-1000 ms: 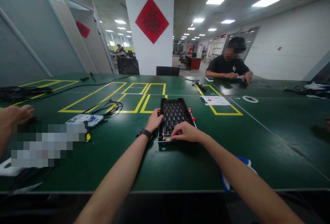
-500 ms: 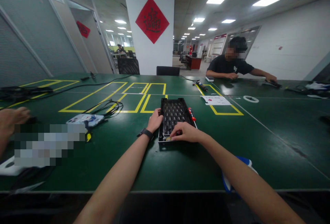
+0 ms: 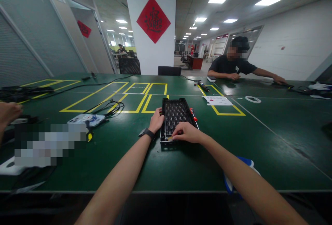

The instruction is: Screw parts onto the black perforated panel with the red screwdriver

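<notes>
A black case (image 3: pixel 177 109) with rows of small metal pieces, which look like screwdriver bits, lies on the green table (image 3: pixel 166 173). My left hand (image 3: pixel 156 120) grips its left side, the fingers along the edge. Over the near end of the case, my right hand (image 3: pixel 187 131) has thumb and fingers pinched together. Whatever sits between those fingertips is too small to make out. A small yellowish piece (image 3: pixel 169 138) shows in the case beside them. Touching or close to the case's right side is a screwdriver (image 3: pixel 193 114) with a red and dark handle.
Left of me lie a phone-like device (image 3: pixel 86 119), black cables (image 3: pixel 114 107) and another person's hand (image 3: pixel 9 114). Ahead right are a paper sheet (image 3: pixel 218 101) and a tape ring (image 3: pixel 252 99). A blue-white object (image 3: pixel 246 162) is partly under my right forearm. A person (image 3: pixel 230 66) sits across the table.
Both my hands stay almost where they were on the case. The other person's hand at the left has drawn back toward the frame edge; the seated person's outstretched hand has moved further right.
</notes>
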Demonstrator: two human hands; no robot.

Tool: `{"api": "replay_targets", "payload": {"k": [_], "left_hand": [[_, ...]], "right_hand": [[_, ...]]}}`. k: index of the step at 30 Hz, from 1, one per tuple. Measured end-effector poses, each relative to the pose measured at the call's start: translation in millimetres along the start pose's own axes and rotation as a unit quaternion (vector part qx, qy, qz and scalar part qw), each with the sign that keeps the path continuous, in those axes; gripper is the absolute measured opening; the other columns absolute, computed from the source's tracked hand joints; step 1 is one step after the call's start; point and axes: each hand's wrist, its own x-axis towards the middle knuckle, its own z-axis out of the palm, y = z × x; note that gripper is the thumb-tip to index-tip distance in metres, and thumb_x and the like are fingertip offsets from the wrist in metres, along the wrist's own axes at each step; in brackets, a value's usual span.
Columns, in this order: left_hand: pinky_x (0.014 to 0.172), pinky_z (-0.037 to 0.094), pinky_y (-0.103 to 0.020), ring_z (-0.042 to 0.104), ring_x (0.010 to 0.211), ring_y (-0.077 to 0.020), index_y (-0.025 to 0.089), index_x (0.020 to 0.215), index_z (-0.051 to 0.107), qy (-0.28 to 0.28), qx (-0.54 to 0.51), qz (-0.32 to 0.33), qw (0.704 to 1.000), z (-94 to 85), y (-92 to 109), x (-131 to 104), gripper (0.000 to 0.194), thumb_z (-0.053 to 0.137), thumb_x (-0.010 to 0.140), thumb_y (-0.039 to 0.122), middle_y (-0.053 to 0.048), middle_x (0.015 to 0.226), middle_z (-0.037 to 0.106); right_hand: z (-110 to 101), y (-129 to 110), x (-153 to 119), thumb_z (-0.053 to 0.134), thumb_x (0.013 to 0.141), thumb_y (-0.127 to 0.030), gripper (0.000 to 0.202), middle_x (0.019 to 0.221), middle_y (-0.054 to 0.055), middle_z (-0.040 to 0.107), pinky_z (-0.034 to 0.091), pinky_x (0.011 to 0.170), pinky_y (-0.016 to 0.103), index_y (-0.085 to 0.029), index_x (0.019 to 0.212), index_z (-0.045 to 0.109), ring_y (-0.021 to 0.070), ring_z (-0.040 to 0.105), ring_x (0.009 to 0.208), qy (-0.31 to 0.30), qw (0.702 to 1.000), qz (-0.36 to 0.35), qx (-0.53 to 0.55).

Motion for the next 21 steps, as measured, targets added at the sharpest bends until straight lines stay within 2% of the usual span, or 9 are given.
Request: {"api": "replay_targets", "payload": {"k": [14, 21], "left_hand": [[0.095, 0.040, -0.035, 0.052, 0.108, -0.0201, 0.016, 0.121, 0.041, -0.020, -0.053, 0.003, 0.998, 1.5, -2.6, 2.0, 0.055, 0.044, 0.066, 0.010, -0.009, 0.115, 0.057], [0.096, 0.039, -0.035, 0.052, 0.108, -0.0199, 0.016, 0.121, 0.041, -0.017, -0.059, -0.007, 0.998, 2.6, -3.8, 3.1, 0.056, 0.045, 0.066, 0.010, -0.009, 0.116, 0.056]], "right_hand": [[2.4, 1.8, -0.3, 0.060, 0.076, -0.033, 0.021, 0.079, 0.003, 0.066, 0.038, 0.065, 0.023, -0.017, 0.084, 0.070, 0.0115, 0.054, 0.071, -0.001, 0.999, -0.019, -0.032], [1.4, 1.1, -0.8, 0.060, 0.075, -0.035, 0.023, 0.077, 0.003, 0.065, 0.038, 0.063, 0.022, -0.016, 0.083, 0.070, 0.0111, 0.053, 0.069, -0.009, 1.000, -0.004, -0.021]]}}
